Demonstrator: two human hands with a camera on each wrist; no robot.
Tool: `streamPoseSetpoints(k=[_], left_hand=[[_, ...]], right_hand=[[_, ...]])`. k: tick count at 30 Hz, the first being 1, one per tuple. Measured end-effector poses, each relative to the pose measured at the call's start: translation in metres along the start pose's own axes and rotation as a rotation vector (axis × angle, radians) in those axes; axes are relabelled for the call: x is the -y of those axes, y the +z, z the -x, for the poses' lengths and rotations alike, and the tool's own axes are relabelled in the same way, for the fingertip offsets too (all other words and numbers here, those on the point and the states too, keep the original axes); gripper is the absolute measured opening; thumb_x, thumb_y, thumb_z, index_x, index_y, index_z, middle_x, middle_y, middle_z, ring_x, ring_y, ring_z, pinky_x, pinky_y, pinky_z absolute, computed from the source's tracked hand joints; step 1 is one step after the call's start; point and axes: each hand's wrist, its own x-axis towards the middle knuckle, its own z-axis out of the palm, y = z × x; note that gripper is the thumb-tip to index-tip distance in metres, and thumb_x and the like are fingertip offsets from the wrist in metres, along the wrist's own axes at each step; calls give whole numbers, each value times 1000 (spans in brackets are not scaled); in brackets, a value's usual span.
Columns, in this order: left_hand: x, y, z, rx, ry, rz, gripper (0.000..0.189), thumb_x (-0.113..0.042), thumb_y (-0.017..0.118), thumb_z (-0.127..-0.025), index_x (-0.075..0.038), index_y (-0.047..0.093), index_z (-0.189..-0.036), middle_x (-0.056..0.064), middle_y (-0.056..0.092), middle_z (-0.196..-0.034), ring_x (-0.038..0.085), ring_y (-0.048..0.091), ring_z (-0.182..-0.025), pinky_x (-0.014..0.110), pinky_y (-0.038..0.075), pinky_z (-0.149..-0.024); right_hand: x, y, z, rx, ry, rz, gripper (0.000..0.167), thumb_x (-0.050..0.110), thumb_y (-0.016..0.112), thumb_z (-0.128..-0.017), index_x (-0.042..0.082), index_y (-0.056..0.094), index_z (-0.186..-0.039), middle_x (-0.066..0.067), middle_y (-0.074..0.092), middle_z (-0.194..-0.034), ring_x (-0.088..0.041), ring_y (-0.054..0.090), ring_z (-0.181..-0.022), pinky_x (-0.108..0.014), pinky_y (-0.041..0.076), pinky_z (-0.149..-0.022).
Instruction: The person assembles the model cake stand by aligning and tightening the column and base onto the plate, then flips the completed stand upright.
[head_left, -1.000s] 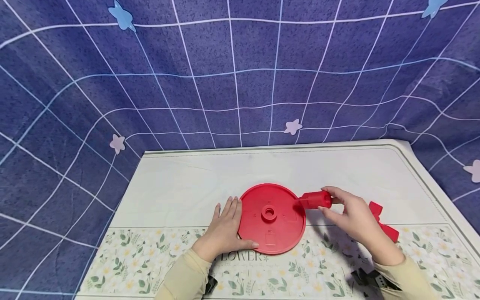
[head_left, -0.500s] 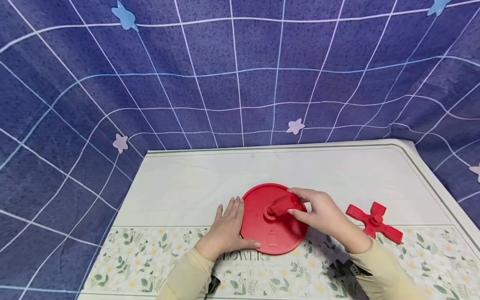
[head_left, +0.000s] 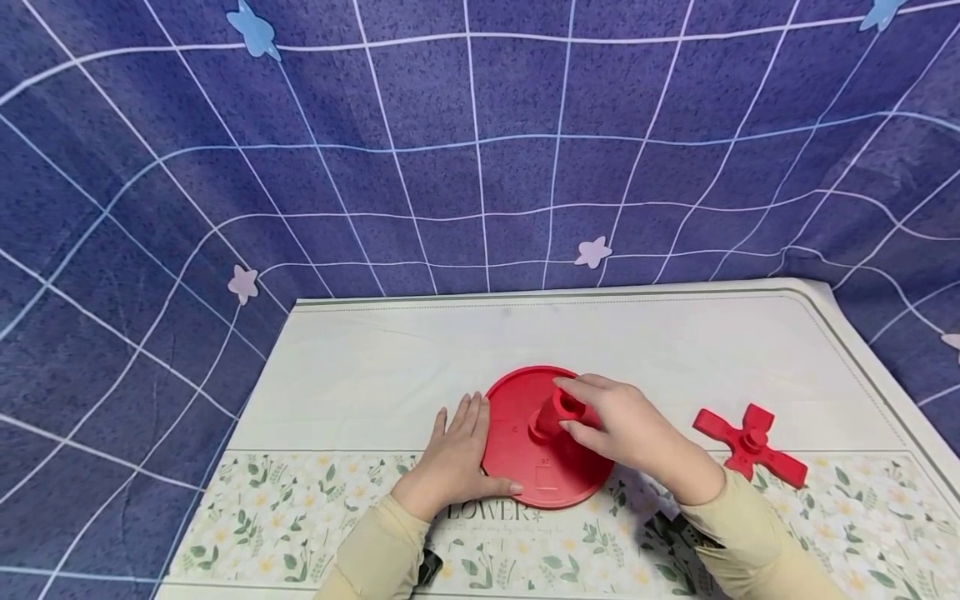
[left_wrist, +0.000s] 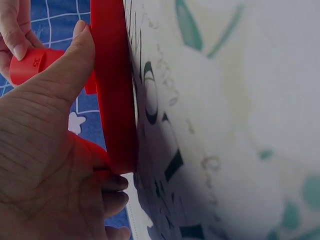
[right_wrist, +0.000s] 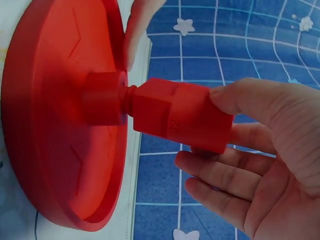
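Note:
A round red plastic base [head_left: 521, 387] with a raised rim lies on the table, a short hub [right_wrist: 102, 97] standing at its centre. My left hand [head_left: 450, 462] rests along its left side, straight fingers at the edge and thumb on the front rim. My right hand [head_left: 622, 425] grips a red hexagonal post [right_wrist: 172, 110] by its hollow outer end, between thumb and fingers. The post leans slightly to the right above the base. Its narrow ridged tip is right at the hub's mouth, partly inside it.
To the right lies a red cross-shaped piece [head_left: 752, 440] with a round knob at its middle. A white cloth with a flower-printed band [head_left: 300, 517] covers the table. Behind it hangs a blue gridded curtain [head_left: 420, 183] with star shapes.
My right hand has carried the post leftward from beyond the base's right edge to the hub and tipped it from lying level to nearly upright. My left hand has stayed on the rim.

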Motion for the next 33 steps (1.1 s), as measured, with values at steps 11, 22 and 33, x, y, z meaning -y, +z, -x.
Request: streamPoseSetpoints(k=[11,22,33], left_hand=[[2,1,0,4,-7,11,127,-75,67,-70,3,13,-154,19,14,-160,36,7,-148,60,6,-115],[0,1,2,7,-1,21,126,-74,68,-71,4,13,-154,20,14,-160,36,8,-148,61,7,-114],[0,0,1,15,-15,5,127,-74,68,-71,3,13,-154,19,14,-160,36,9,-148,59,13,-115]], right_hand=[[7,8,-12,33,-18,-33,55,22,79,-83,-2,61,-129,-17,63,-124,-32,61,-115,-45,51,-93],[6,24,-15,-55,25,-26,55,31,85,-76,2,66,-119,-6,70,-105,-17,67,-89,-35,56,-79],[3,35,-13,-176,111,-33,55,46,86,-69,9,65,-105,5,64,-88,-8,55,-71,-26,50,-62]])
